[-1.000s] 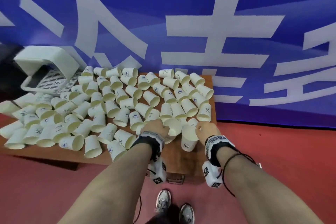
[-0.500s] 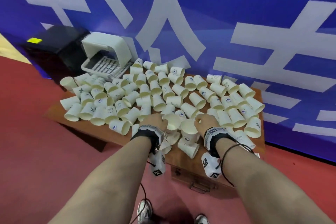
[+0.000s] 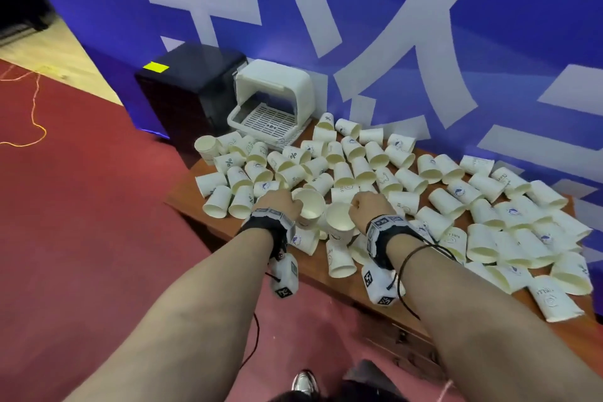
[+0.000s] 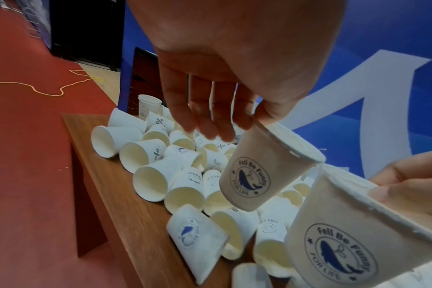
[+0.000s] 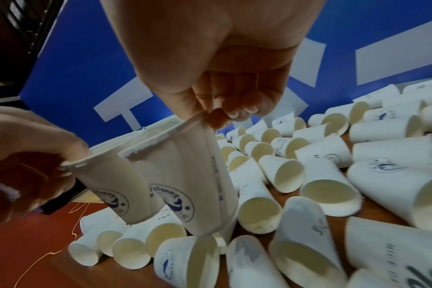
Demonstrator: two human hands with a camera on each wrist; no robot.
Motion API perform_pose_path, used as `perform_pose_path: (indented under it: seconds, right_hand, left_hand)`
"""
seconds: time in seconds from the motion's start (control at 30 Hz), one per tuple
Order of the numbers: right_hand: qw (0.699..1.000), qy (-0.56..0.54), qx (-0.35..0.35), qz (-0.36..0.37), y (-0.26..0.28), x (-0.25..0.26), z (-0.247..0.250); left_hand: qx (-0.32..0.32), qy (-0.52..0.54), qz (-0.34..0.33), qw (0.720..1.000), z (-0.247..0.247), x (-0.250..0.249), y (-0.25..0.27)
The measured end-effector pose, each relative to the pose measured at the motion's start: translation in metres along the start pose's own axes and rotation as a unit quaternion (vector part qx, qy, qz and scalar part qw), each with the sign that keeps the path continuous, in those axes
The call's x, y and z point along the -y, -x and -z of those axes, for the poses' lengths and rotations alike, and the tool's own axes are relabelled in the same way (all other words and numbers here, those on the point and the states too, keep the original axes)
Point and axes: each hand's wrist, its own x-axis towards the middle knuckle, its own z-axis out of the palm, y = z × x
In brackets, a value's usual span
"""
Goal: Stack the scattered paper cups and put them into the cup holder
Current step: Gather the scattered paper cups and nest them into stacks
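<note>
A wooden table [image 3: 192, 184] before a blue banner [image 3: 489, 3] is littered with white paper cups [image 3: 440, 199] lying on their sides, and a white cup holder [image 3: 272, 98] stands open at its far left corner. Above the near edge, the left hand [image 3: 277, 202] pinches the rim of one whale-logo cup [image 3: 310, 207] and the right hand [image 3: 370, 209] pinches another cup [image 3: 339, 222] just beside it.
</note>
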Motion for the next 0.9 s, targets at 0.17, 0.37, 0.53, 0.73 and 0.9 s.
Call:
perform_pose_path:
  seconds: [0.17,0.37,0.53,0.73,0.9]
  right_hand:
    - [0.999,0.031,0.018,0.026,-0.024,0.052,-0.007]
    - [0.996,0.049,0.033,0.061,-0.071,0.110,-0.019]
    - [0.993,0.042,0.047,0.096,-0.124,0.167,-0.027]
    - [0.991,0.004,0.048,0.121,-0.198,0.242,-0.023]
    - [0.991,-0.005,0.047,0.123,-0.248,0.296,-0.023]
  left_hand:
    - [0.030,0.001,0.012,0.999,0.016,0.046,-0.016]
    - [0.015,0.041,0.020,0.999,0.034,0.099,-0.047]
    - [0.033,0.036,0.048,0.998,0.062,0.132,-0.101]
    - [-0.003,0.067,0.068,0.995,0.108,0.180,-0.174]
    - [0.014,0.091,0.104,0.990,0.136,0.217,-0.233]
